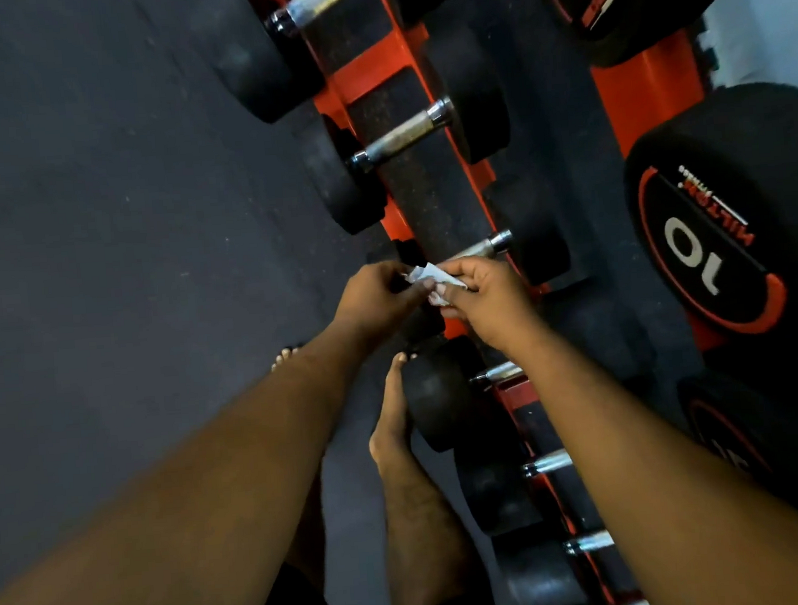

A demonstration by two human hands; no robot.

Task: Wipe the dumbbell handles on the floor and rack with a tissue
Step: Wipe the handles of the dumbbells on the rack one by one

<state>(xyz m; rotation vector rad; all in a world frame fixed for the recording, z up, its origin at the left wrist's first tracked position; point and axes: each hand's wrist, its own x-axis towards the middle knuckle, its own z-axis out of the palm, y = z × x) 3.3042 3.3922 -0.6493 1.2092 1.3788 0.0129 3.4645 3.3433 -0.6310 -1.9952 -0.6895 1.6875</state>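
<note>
- The left hand [378,299] has its fingers curled and pinches one end of a small, crumpled white tissue [436,283].
- The right hand [486,298] has thumb and fingers curled round the other end of the same tissue, so the tissue sits between the two hands, touching both.
- Both hands meet just in front of a knurled chrome dumbbell handle [478,248] on the lower shelf; whether the tissue touches that handle I cannot tell.
- That handle belongs to a black rubber-headed dumbbell resting on the orange-red metal rack [362,75], which runs diagonally across the view.
- Farther along the same shelf lies another black dumbbell with a dull, worn chrome handle [399,134], and beyond it one more with a brighter chrome handle [314,1].
- On the upper shelf to the right sits a large black round dumbbell head marked "10" [714,242] with a red ring.
- Below the forearms, a bare foot [396,425] stands on the dark grey rubber floor [121,203], beside a black dumbbell head.
</note>
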